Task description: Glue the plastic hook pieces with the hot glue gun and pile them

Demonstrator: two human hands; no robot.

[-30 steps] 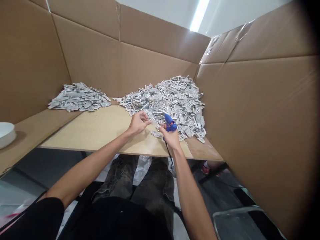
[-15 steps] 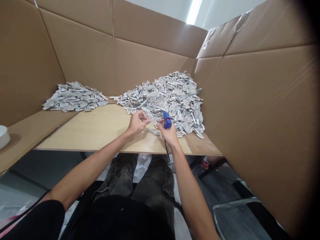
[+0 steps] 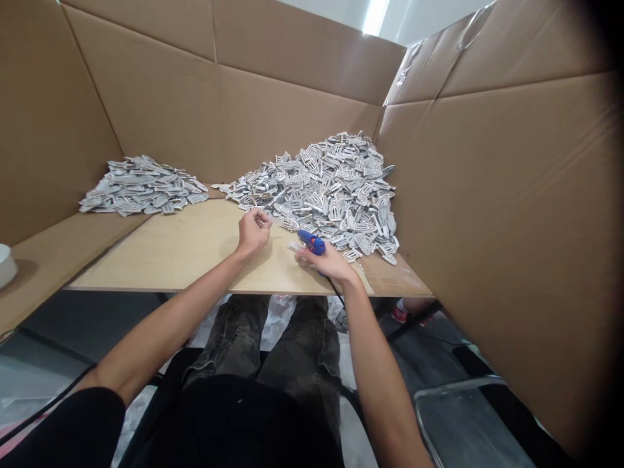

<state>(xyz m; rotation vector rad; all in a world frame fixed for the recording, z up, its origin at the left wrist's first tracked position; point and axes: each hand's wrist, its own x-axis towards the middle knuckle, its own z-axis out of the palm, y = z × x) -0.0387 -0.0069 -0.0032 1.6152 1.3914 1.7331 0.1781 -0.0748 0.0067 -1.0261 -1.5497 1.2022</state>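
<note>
Cardboard walls (image 3: 511,195) enclose wooden tabletop (image 3: 195,253); right hand (image 3: 324,261) clamps blue glue gun (image 3: 311,242), left hand (image 3: 252,231) curled shut beside large heap of grey-white flat pieces (image 3: 331,188).

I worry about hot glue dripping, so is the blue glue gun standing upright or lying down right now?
Lying down. The blue glue gun sits low and nearly flat on the table under the right hand, nozzle pointing left.

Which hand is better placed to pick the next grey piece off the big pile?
Probably the left hand: it sits loosely curled beside the near edge of the big pile, and I cannot tell if it holds anything. The right hand is occupied, its grip closed on the blue glue gun.
</note>
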